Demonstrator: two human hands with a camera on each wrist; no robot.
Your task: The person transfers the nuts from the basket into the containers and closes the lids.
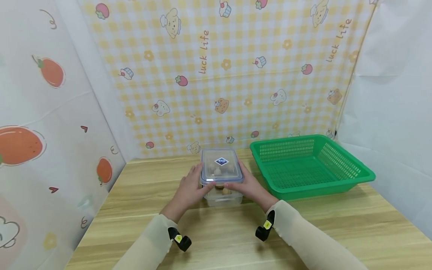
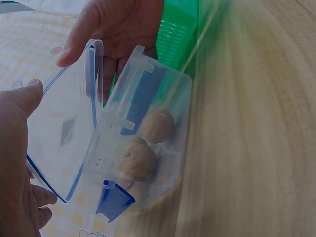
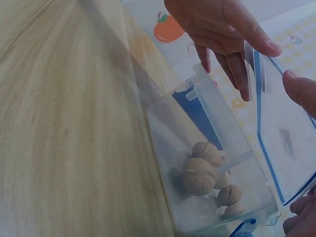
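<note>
A clear plastic lid [image 1: 210, 155] with a blue seal and a diamond-shaped label is held over a clear food box [image 1: 219, 202]. My left hand [image 1: 190, 189] grips the lid's left side, thumb along the near edge. On the opposite side, my right hand [image 1: 250, 185] holds it the same way. Both wrist views show a gap between the lid and the box rim. Several walnuts [image 3: 200, 176] lie inside the box, which stands on the table. A blue clip [image 2: 116, 201] sticks out from one end of the box.
To the right of the box, a green plastic basket [image 1: 320, 191] stands on the wood-grain table [image 1: 141, 202]. Behind rises a yellow checked backdrop [image 1: 189, 120]. White sheets flank the table on the left [image 1: 77, 112] and right [image 1: 388, 123].
</note>
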